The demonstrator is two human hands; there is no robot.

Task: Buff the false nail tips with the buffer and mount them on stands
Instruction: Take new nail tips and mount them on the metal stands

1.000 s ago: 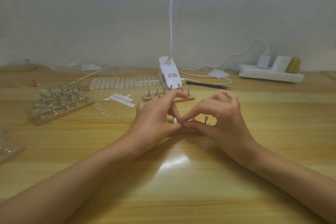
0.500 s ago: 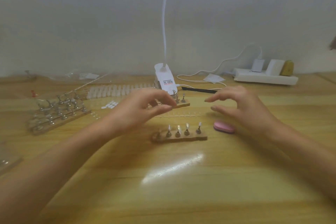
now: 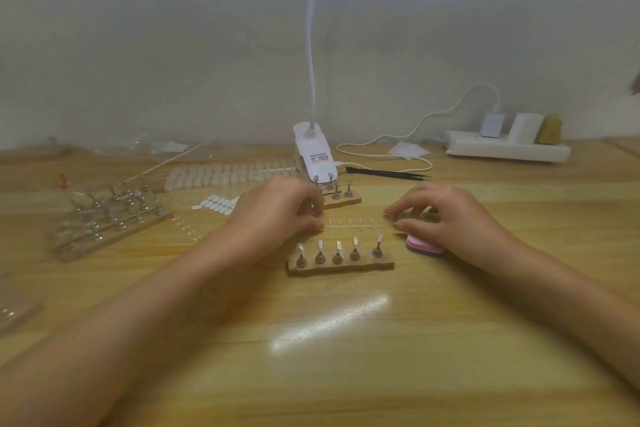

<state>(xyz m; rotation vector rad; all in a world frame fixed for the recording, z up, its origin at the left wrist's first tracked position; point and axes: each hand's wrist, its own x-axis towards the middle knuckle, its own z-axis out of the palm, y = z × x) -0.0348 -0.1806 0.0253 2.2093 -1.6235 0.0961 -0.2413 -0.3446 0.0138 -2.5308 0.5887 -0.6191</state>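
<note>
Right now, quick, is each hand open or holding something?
Left hand: fingers curled at the clear nail tip strip; grip cannot be told.
Right hand: at its other end; cannot tell.

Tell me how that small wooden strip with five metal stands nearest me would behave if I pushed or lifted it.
The small wooden strip with five metal stands lies low and flat, so it would probably slide on the glossy wooden table, not tip. Thin wood: likely rigid and light. The stands lean at different angles, so they may shift.
</note>
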